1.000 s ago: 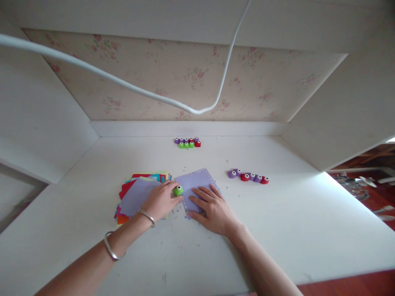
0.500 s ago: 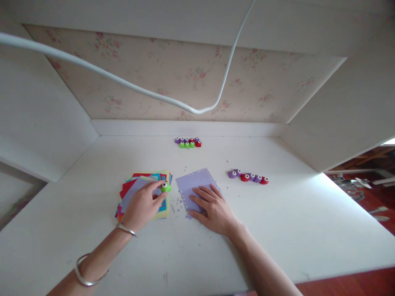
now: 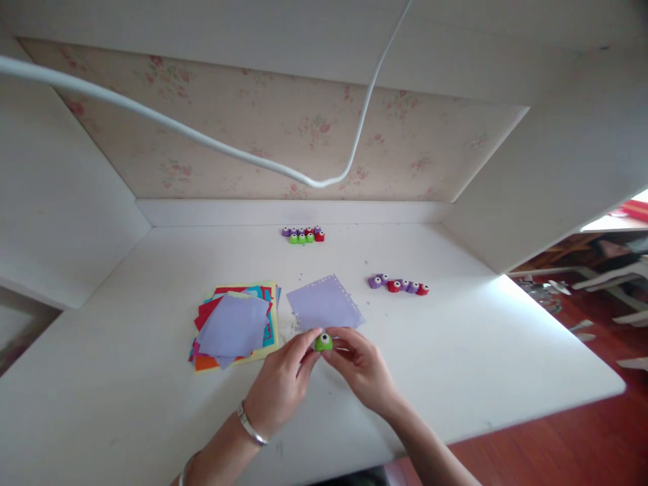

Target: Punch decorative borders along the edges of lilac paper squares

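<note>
A small green craft punch (image 3: 323,343) with a white top bearing a dark star is gripped from both sides at the near edge of a purple sheet. My left hand (image 3: 283,378) pinches it from the left, and my right hand (image 3: 362,368) from the right. The purple paper (image 3: 324,304) lies on the table with tiny holes punched along its edges; its near edge is partly hidden behind the punch and fingers. Left of it sits a stack of coloured paper (image 3: 235,327), a purple sheet uppermost.
Several purple and red punches (image 3: 399,285) stand in a row to the right. More punches in purple, green and red (image 3: 302,235) stand near the back wall. Paper bits dot the white table (image 3: 126,391). A white cable (image 3: 202,137) hangs across the view above.
My left hand has carried the green punch from over the paper stack to the purple sheet's near edge. My right hand has lifted off the sheet and now grips the punch too.
</note>
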`<state>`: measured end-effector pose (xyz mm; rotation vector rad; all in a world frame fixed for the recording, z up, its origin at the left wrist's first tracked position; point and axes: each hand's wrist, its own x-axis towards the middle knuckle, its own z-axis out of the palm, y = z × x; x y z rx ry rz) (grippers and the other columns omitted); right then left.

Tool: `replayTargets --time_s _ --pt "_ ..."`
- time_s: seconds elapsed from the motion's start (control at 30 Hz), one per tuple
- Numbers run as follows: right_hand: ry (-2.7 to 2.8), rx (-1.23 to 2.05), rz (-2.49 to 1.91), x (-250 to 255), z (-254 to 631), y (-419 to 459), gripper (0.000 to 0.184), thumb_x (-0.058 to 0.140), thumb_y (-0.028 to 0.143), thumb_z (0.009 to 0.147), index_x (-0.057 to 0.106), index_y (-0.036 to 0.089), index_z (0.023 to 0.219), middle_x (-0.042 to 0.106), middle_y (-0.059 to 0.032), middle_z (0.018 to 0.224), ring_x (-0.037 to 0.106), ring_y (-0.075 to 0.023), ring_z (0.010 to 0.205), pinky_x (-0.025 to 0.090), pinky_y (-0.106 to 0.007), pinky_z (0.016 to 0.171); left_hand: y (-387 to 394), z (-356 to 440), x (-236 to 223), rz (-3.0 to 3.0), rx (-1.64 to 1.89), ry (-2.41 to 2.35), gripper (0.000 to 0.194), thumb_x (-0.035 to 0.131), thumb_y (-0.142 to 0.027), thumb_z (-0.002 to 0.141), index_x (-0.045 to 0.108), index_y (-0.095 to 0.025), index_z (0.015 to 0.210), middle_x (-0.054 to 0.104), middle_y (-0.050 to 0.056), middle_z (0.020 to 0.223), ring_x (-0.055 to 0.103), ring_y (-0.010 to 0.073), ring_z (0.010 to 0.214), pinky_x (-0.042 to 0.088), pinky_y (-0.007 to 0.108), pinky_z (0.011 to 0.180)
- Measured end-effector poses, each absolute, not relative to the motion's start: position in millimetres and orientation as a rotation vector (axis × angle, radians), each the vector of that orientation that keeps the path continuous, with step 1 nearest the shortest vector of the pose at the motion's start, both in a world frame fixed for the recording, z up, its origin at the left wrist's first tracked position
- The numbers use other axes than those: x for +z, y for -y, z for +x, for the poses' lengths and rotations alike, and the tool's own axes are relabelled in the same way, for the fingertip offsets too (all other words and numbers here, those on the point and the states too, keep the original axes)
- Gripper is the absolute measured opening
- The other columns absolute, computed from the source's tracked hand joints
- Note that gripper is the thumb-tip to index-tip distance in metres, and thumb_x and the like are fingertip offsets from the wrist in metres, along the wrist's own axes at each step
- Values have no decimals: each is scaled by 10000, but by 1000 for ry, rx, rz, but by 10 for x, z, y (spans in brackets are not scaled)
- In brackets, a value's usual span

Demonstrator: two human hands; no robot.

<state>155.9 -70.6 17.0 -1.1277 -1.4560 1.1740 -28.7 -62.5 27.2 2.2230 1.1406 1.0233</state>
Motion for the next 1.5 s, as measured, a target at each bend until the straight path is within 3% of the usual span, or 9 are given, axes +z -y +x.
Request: replayTargets --time_s 0.13,0.3,0.43,0.67,1.0,1.2,1.3,1.4,1.5 --pt "1371 1104 -1213 153 1818 780 405 639 373 898 620 269 1289 646 -87 1176 691 -190 946 598 -303 759 602 -160 238 2354 985 -1124 367 457 -201 993 458 -202 1360 629 96 1286 611 195 1189 540 333 1001" --pt "1072 873 -1515 256 2466 601 455 742 474 767 697 191 1120 748 -99 975 715 -241 904 583 -374 792 534 -95 122 2578 783 -1184 271 504 -224 968 612 -200 1215 622 101 1271 623 251 1129 542 451 984" --pt "897 453 -1732 248 3132 303 563 761 564 680 701 154 1060 746 -139 1010 703 -275 928 553 -400 819 507 -90 41 2639 748 -1102 267 507 -173 952 635 -194 1185 658 94 1200 626 241 1098 539 451 978" --pt "1017 42 -2206 75 3807 -6 567 589 653 747 717 195 1055 756 -102 945 685 -282 856 486 -395 791 484 -121 -2 2583 771 -1046 310 493 -51 897 658 -194 1117 680 71 1146 620 218 1096 529 428 1000" --pt "1115 127 -2288 -28 3842 -134 557 420 605 871 750 223 1108 757 -138 997 669 -321 933 462 -397 785 455 -153 -5 2519 809 -1080 388 443 23 832 673 -177 1072 693 76 1073 633 210 1048 541 405 991" --pt "1051 78 -2272 37 3757 -51 554 400 518 892 688 188 1232 734 -165 1086 663 -330 986 473 -426 831 477 -154 -2 2512 864 -1068 419 432 32 798 687 -189 1048 708 70 1022 652 203 1005 551 402 972" --pt "1040 68 -2147 63 3539 55 528 444 544 878 713 193 1166 745 -145 1029 676 -309 931 489 -430 838 441 -164 119 2496 868 -1194 374 440 -16 847 692 -204 1049 713 64 1032 662 203 978 543 400 963" --pt "1253 289 -1848 80 3147 195 492 516 571 861 725 195 1100 759 -100 922 693 -253 795 540 -379 757 185 -176 323 2455 758 -1439 296 461 -117 911 694 -221 1063 712 53 1073 665 205 976 554 364 895" --pt "1490 496 -1624 100 2652 291 369 580 499 870 747 208 1025 750 -66 819 686 -204 703 552 -315 654 -340 -194 483 2424 574 -1620 271 461 -191 937 699 -233 1060 704 29 1085 658 189 1002 517 314 938"
